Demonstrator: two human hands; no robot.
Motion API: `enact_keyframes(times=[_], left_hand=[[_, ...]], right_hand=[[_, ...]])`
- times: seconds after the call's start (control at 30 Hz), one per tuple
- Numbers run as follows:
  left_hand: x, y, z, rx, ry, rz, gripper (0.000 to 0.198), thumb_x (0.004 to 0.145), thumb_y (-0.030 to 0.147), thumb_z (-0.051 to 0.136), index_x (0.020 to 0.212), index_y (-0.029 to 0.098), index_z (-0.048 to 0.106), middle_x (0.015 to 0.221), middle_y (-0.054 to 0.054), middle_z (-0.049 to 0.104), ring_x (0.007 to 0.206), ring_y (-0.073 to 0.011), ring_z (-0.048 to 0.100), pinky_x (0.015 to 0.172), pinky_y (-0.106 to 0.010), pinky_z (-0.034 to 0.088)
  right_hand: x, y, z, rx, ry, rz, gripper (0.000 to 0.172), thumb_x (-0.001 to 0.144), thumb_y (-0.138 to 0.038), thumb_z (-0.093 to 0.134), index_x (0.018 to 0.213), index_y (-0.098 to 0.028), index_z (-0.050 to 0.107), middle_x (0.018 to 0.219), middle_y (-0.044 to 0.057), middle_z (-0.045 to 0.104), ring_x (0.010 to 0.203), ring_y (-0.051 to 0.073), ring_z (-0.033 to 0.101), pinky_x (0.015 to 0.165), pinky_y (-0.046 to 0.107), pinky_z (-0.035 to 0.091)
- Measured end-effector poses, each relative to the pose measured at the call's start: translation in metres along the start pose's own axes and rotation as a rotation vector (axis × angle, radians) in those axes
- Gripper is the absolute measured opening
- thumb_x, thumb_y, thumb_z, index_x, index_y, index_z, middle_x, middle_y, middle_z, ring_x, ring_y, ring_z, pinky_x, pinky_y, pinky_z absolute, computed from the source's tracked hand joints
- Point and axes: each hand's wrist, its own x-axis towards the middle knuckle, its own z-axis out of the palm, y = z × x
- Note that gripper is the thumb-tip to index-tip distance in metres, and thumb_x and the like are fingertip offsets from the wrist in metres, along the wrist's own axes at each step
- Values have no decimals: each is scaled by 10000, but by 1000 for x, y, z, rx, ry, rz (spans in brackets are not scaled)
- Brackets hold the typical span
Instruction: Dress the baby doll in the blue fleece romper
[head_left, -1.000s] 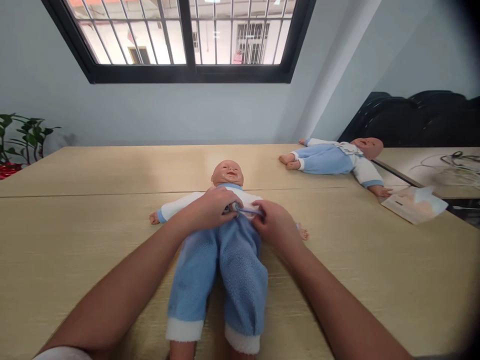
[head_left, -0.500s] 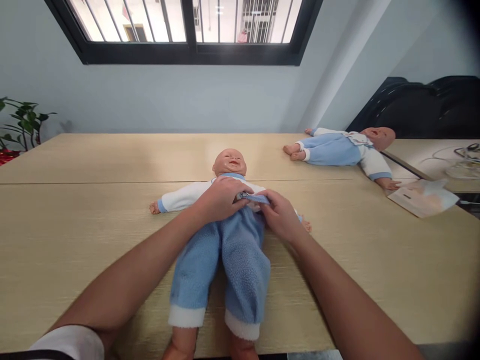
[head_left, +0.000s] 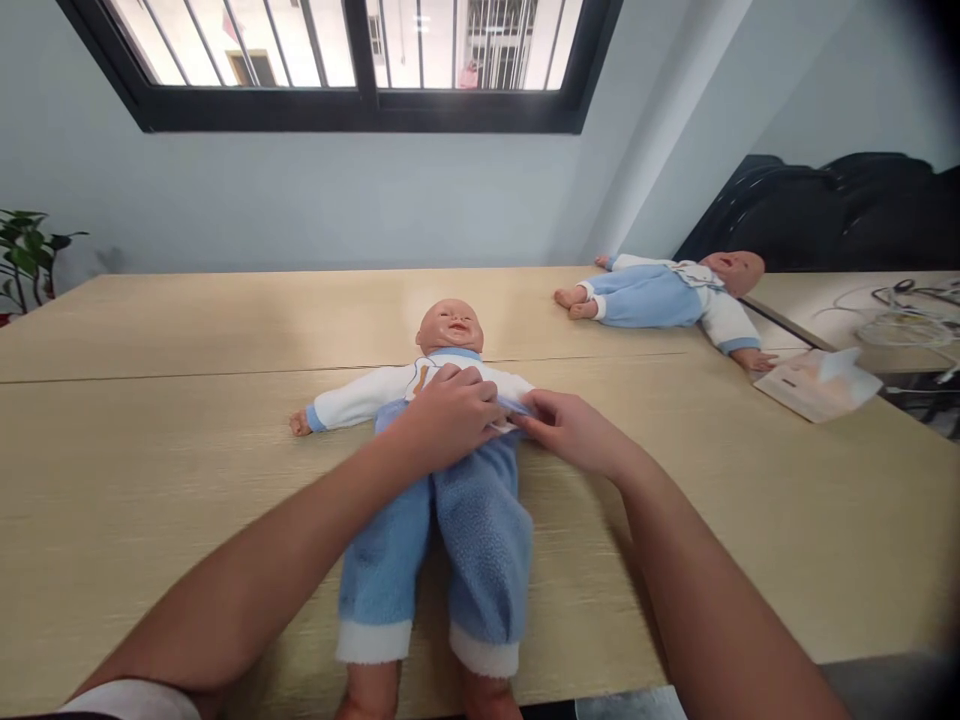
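Note:
A baby doll (head_left: 451,327) lies on its back in front of me, its head toward the wall. It wears a white top (head_left: 364,394) with blue trim and fuzzy blue pants (head_left: 480,530) with white cuffs. Across the doll's belly lies my left hand (head_left: 454,418), its fingers curled at the waist of the pants. Just to the right, my right hand (head_left: 570,430) pinches the blue waistband at the doll's side. The doll's other arm is mostly hidden behind my right hand.
On the wooden table (head_left: 187,480), a second doll (head_left: 649,293) in similar clothes lies at the back right. Beside its hand is a pale packet (head_left: 817,385). Farther right are coiled cables (head_left: 907,318) and black chairs (head_left: 840,210). A plant (head_left: 30,250) stands at the far left.
Both hands have moved slightly lower on the doll. The blue strip stretched between them now lies lower against the waist, and more of the white top's front shows.

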Motion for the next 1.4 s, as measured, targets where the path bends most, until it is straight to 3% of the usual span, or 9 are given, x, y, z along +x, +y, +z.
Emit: enact_keyframes(times=[0.17,0.37,0.47,0.6,0.77,0.97,1.1,1.27,1.4], left_hand=[[-7,-16,-18,-199,-33,99,208,947,391,668,821,265,775,986,-30,680,992,-227,581,954,-402,401],[2,-20,4,-152,167,-123,369,963,357,635,1300,210,659,1272,-111,686,1204,-304,586,996,-461,444],[5,-24,13,-151,142,-148,200,935,291,645,1102,213,723,1087,-74,758,1103,-289,650,950,-446,473],[4,-28,15,-124,294,-133,167,914,183,620,1036,235,721,1039,-42,780,1025,-249,683,961,-427,467],[0,-28,17,-130,408,-60,156,921,143,615,997,245,706,1036,-17,790,1018,-215,691,1014,-406,458],[-2,-30,20,-173,495,-43,115,915,126,621,904,235,656,1065,-6,788,1018,-190,695,1036,-392,457],[-2,-31,24,-179,530,-134,123,847,105,641,843,222,604,960,-19,758,947,-206,673,954,-377,474],[-1,-33,28,-201,483,-252,296,855,146,621,1144,204,645,1112,-66,739,1042,-251,658,939,-400,471],[0,-36,30,-229,414,-210,192,910,196,588,1069,215,695,1092,-55,763,1070,-253,669,958,-411,471]], right_hand=[[0,4,0,-152,56,15,141,928,-327,581,844,-222,626,766,-11,661,651,159,522,586,283,317],[0,-8,10,-60,159,-80,131,952,-328,582,981,-223,655,819,3,672,705,170,562,629,282,370],[0,-11,10,-92,160,-105,104,939,-301,600,974,-224,659,837,8,675,731,176,572,649,288,377],[-3,-4,2,-156,130,-86,151,946,-366,608,992,-238,675,887,23,695,763,192,594,662,300,391],[-17,31,-16,-319,98,-9,609,651,-380,891,1212,-252,691,1162,109,699,1075,312,615,862,377,461],[-25,47,-36,-307,-47,278,333,668,-274,830,988,-229,752,941,85,758,796,270,671,671,340,464],[-25,44,-54,-268,121,162,339,756,-356,792,1059,-211,746,1013,97,716,854,258,655,728,359,510],[-21,41,-58,-113,483,-56,539,815,-457,784,1305,-262,671,1244,112,595,999,254,641,910,420,556],[0,36,-28,158,700,-173,878,832,-436,777,1582,-336,331,1500,121,467,1215,273,617,989,427,559]])
